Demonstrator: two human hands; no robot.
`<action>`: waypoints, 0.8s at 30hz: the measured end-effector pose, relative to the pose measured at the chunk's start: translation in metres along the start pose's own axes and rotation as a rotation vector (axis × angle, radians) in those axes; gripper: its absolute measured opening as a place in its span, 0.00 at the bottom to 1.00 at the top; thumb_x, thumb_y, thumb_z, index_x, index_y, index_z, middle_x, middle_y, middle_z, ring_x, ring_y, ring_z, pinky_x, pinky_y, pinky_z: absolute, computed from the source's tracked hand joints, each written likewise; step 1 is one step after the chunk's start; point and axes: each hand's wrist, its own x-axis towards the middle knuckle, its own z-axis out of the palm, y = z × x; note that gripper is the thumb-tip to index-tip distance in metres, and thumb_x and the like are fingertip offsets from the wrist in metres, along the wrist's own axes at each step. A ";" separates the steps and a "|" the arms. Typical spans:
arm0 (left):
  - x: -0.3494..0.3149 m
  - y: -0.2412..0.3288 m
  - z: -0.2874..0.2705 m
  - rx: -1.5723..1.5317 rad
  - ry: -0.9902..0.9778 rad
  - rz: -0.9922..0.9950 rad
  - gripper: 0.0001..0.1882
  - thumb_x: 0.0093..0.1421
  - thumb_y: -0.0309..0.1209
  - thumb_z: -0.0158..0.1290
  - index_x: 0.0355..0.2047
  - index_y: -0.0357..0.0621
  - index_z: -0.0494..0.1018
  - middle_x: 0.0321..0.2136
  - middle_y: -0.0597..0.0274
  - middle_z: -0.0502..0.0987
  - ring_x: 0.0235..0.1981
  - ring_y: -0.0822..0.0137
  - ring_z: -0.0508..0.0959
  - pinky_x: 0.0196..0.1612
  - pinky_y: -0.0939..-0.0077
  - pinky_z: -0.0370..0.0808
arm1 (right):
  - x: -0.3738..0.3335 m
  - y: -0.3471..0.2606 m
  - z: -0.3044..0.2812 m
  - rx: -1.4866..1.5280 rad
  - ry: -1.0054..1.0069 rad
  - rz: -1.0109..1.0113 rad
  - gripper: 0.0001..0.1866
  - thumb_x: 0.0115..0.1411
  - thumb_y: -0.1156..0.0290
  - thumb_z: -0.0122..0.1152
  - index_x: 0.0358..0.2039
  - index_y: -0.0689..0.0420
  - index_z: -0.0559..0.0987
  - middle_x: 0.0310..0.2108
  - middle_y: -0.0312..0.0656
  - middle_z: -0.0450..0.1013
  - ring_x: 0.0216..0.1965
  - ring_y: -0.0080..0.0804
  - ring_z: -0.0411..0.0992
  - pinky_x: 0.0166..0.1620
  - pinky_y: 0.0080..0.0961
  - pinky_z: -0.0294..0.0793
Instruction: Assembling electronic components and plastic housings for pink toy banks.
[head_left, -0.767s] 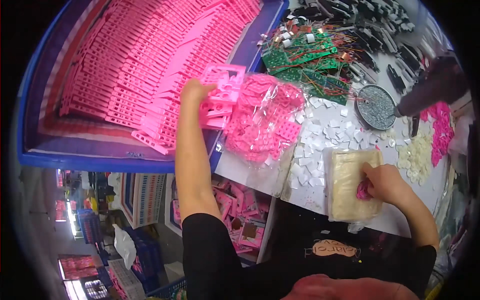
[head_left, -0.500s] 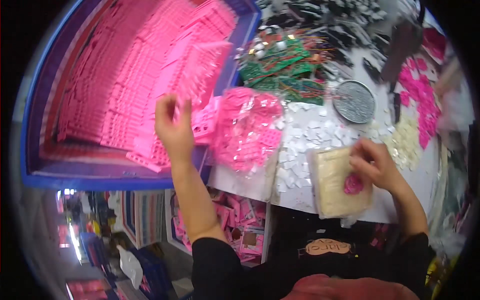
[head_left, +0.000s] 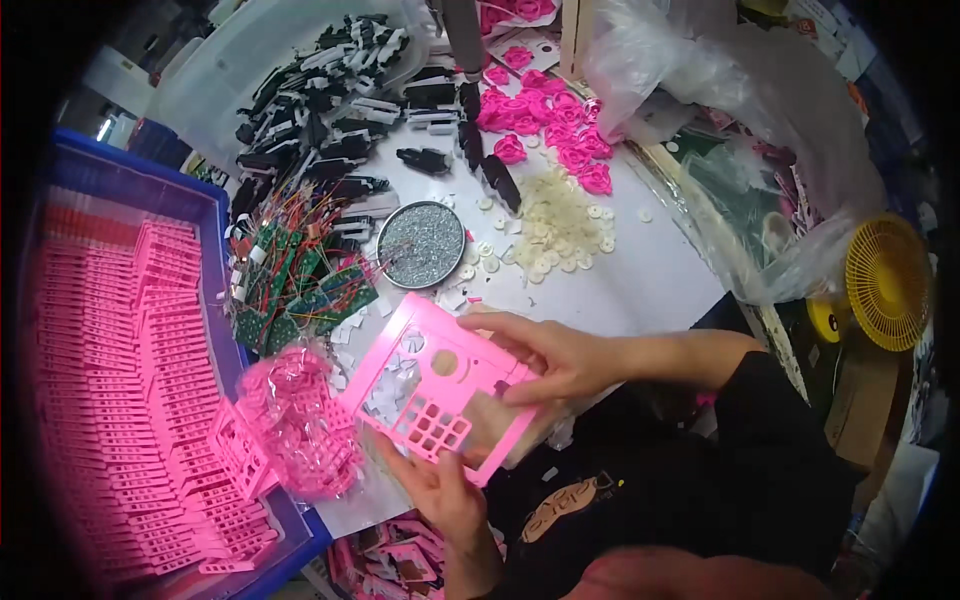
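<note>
A pink plastic panel [head_left: 440,325] with a grid of square holes and a large window is held tilted in front of me, above the white table. My left hand [head_left: 445,495] grips its lower left edge, fingers under and thumb on top. My right hand [head_left: 560,355] is closed on the opposite edge, its thumb over the panel's face. A small dark magenta spot shows at that thumb; I cannot make out what it is. Behind the panel, a beige wrapped packet [head_left: 540,430] is mostly hidden.
At left stands a blue crate [head_left: 215,290] of stacked pink panels, with a clear bag of pink parts [head_left: 305,425] beside it. Green circuit boards [head_left: 300,290], a round tin [head_left: 420,245], pale discs [head_left: 560,230], magenta pieces [head_left: 545,110] and black-and-white parts [head_left: 320,90] lie beyond.
My left hand has come from the crate with a pink panel. My right hand has left the beige packet and now grips the panel too. The view has turned to the right.
</note>
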 end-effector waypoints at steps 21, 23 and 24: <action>0.008 -0.002 -0.049 0.359 0.076 0.131 0.31 0.66 0.18 0.49 0.69 0.42 0.60 0.62 0.57 0.67 0.32 0.79 0.70 0.25 0.87 0.64 | -0.131 -0.044 -0.514 -2.258 1.310 0.323 0.21 0.58 0.66 0.58 0.53 0.54 0.78 0.49 0.54 0.77 0.52 0.51 0.76 0.53 0.47 0.76; -0.001 0.005 -0.060 0.383 0.109 0.116 0.30 0.65 0.18 0.49 0.68 0.41 0.61 0.60 0.58 0.68 0.32 0.80 0.70 0.24 0.88 0.63 | -0.109 -0.065 -0.472 -2.098 1.180 0.545 0.19 0.58 0.64 0.57 0.49 0.55 0.80 0.46 0.54 0.79 0.48 0.53 0.78 0.50 0.48 0.77; -0.001 0.005 -0.064 0.382 0.107 0.094 0.29 0.65 0.18 0.49 0.67 0.40 0.62 0.60 0.58 0.69 0.32 0.80 0.70 0.24 0.88 0.63 | -0.113 -0.078 -0.467 -2.134 1.077 0.582 0.18 0.58 0.63 0.57 0.45 0.57 0.81 0.39 0.53 0.80 0.40 0.56 0.80 0.44 0.52 0.79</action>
